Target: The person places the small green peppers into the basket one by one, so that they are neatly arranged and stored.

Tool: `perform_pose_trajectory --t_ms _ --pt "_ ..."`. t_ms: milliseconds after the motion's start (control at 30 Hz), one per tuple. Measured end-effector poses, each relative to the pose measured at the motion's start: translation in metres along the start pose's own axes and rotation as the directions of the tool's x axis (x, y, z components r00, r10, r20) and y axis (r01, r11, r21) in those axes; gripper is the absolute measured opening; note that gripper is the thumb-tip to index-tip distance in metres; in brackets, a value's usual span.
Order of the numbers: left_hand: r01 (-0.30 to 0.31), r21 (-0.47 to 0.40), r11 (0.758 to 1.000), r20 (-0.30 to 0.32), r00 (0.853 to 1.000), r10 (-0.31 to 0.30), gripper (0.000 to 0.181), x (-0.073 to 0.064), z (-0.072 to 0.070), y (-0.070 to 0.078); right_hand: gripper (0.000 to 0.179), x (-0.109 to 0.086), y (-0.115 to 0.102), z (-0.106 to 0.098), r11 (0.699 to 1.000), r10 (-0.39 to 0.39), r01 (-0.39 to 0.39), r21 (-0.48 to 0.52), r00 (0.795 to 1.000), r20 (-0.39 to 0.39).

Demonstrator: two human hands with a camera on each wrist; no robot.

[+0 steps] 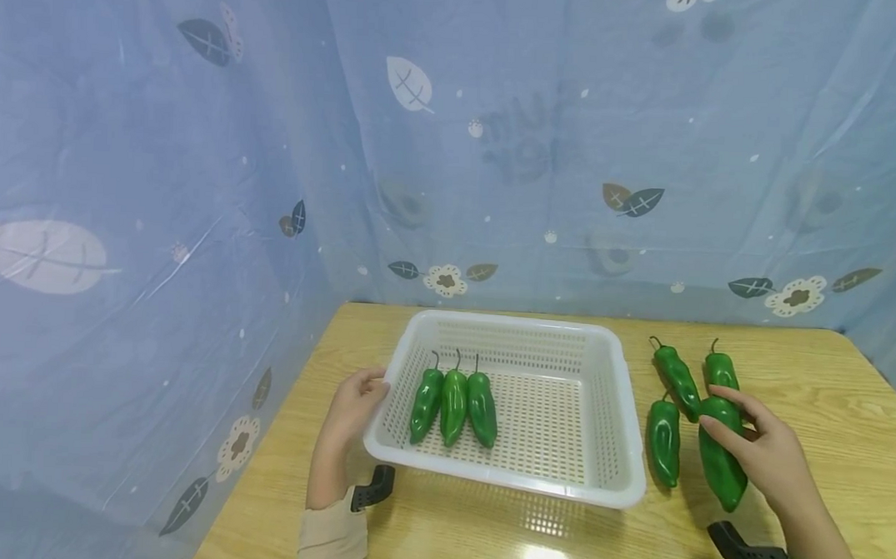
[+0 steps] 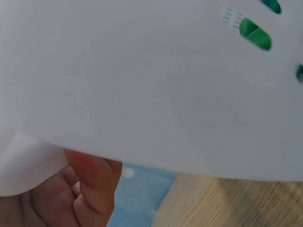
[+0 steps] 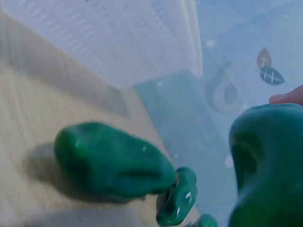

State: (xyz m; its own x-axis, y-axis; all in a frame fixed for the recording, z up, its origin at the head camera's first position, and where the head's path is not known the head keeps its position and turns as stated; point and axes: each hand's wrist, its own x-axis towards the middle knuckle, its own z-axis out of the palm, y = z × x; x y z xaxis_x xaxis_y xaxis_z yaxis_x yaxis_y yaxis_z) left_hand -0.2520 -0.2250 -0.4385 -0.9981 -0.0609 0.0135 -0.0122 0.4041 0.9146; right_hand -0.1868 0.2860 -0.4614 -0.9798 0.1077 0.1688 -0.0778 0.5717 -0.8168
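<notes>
A: Long green pepper (image 1: 721, 473)?
B: Was pinched, right hand (image 1: 771, 448) spread to its width; lower end was pointed toward half-past five.
A: White plastic basket (image 1: 499, 477)?
B: Was sited at nine o'clock, rim gripped by left hand (image 1: 354, 402).

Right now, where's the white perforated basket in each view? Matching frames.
Head: white perforated basket in the lower half, near centre.
Left wrist: fills most of the picture, cut by the top edge.
Right wrist: upper left, cut by the top edge.
Shared landmark: wood-grain tabletop.
</notes>
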Motion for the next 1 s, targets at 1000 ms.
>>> perform_pose_trajectory --t_ms 1000 --pt "-0.013 -0.015 1.0 0.005 1.0 0.013 0.037 0.002 0.0 -0.001 0.051 0.043 -0.088 0.016 0.974 -0.2 0.197 0.109 0.98 0.014"
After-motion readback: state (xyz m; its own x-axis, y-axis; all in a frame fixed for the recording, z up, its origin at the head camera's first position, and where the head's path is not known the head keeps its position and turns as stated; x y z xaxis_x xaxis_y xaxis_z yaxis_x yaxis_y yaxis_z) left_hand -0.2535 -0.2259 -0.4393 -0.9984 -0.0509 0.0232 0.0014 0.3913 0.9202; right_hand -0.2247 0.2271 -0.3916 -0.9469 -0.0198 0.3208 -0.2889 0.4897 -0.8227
